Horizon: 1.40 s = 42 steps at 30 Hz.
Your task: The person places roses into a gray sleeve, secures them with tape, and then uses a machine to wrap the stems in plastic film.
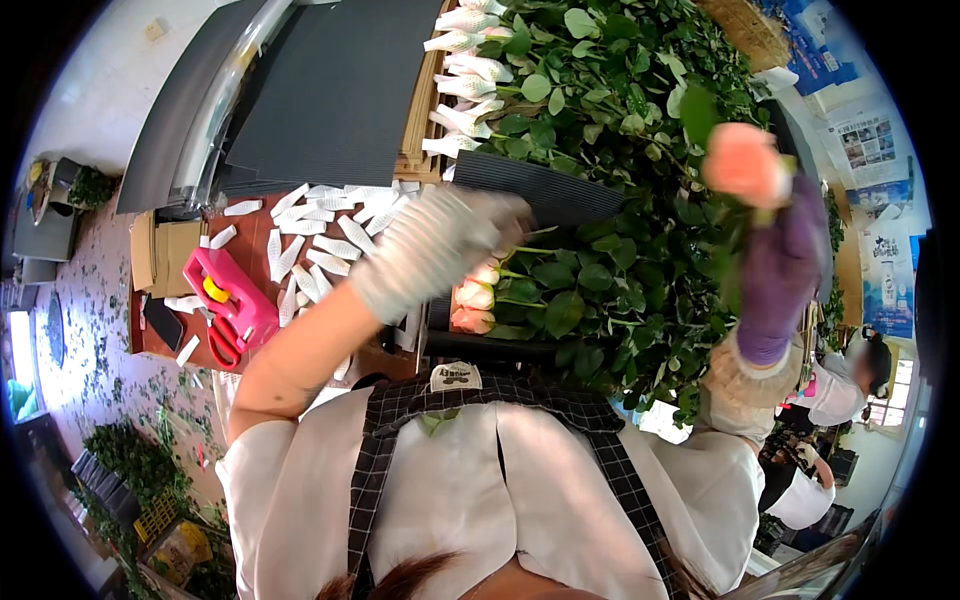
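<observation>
Peach rose held in the gloved right hand at the right of the frame; left hand over the bunched roses at centre.
The peach rose (745, 163) is gripped by the purple-gloved right hand (785, 262), its bloom carried just above the fingers; both are blurred. The white-gloved left hand (438, 242) is seen beside a black corrugated sheet (545, 187); its fingers are blurred, and whether its grip is open or closed cannot be told. Below it, peach-pink roses (474, 296) are laid with blooms to the left and leafy stems to the right. White-netted blooms (468, 90) are stacked at upper centre. On the reddish worktop (252, 245), left of centre, loose white sleeves (332, 246) are scattered beside a pink tape dispenser (240, 300) and red-handled scissors (224, 345). Dark sheets (320, 90) are placed at upper left.
</observation>
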Each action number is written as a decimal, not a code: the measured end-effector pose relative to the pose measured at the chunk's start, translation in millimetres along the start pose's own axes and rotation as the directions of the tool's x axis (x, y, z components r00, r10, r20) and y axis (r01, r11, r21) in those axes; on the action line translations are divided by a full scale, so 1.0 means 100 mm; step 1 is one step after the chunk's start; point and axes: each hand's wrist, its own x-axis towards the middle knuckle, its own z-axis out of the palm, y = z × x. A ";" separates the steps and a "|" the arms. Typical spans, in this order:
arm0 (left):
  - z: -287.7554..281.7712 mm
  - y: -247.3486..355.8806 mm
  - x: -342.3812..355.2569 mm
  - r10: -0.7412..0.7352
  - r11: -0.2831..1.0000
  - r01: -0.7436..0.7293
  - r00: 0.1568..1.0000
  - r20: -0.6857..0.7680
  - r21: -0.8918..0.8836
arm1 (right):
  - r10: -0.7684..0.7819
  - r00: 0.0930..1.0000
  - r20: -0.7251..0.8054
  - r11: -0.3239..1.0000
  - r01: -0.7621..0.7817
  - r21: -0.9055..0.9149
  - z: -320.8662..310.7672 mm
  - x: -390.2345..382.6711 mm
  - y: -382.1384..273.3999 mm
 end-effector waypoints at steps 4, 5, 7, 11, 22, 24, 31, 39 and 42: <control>0.48 -0.21 0.08 -0.403 0.913 0.311 0.791 0.461 0.265 | -0.216 0.950 0.226 0.976 0.210 0.050 0.61 -0.11 0.09; 0.53 -0.30 0.10 -0.421 0.905 0.322 0.759 0.497 0.276 | -0.250 0.943 0.221 0.960 0.271 -0.067 0.70 -0.13 0.16; 0.56 -0.43 0.10 -0.401 0.916 0.301 0.739 0.542 0.266 | -0.285 0.942 0.175 0.905 0.325 -0.275 0.63 -0.12 0.39; 0.34 -0.28 0.20 -0.471 0.881 0.302 0.618 0.629 0.364 | -0.144 0.982 -0.125 0.979 0.160 0.125 0.08 0.16 0.31; 0.39 -0.29 -0.26 -0.417 0.860 0.506 0.620 0.664 0.067 | -0.359 0.827 0.432 0.849 0.482 -0.217 1.61 -0.64 0.69; 0.40 -0.30 -0.31 -0.412 0.850 0.526 0.624 0.664 0.034 | -0.321 0.820 0.475 0.872 0.451 -0.190 1.72 -0.70 0.75; 0.47 -0.36 -0.29 -0.393 0.833 0.553 0.600 0.697 -0.006 | -0.196 0.749 0.633 0.908 0.383 -0.172 1.75 -0.77 0.84; 0.27 -0.45 -0.47 -0.360 0.926 0.378 0.892 0.275 -0.013 | -0.267 0.785 0.558 0.914 0.390 -0.111 1.50 -0.50 0.62; 0.17 -0.53 -0.69 -0.558 0.784 0.543 0.828 0.042 -0.302 | -0.252 0.830 0.498 0.921 0.364 -0.141 1.42 -0.53 0.48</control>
